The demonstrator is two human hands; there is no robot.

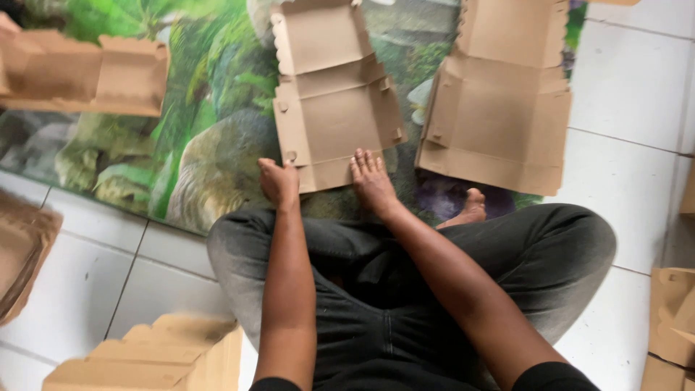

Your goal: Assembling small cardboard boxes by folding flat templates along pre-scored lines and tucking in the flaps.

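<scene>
The left hand [279, 182] is curled shut on the near left corner of a flat brown cardboard box blank [334, 101]. The right hand [372, 181] lies open and flat, fingers spread, pressing the near edge of the same blank. The blank lies unfolded near the middle of a green mat [210, 108] with a rock and plant picture. A second flat blank [499, 101] lies just beside it, at the mat's right edge. A folded brown box [87, 72] sits at the mat's left edge. More folded boxes [152, 358] sit on the white tile floor [630, 80]. The person sits cross-legged in dark trousers [384, 289].
</scene>
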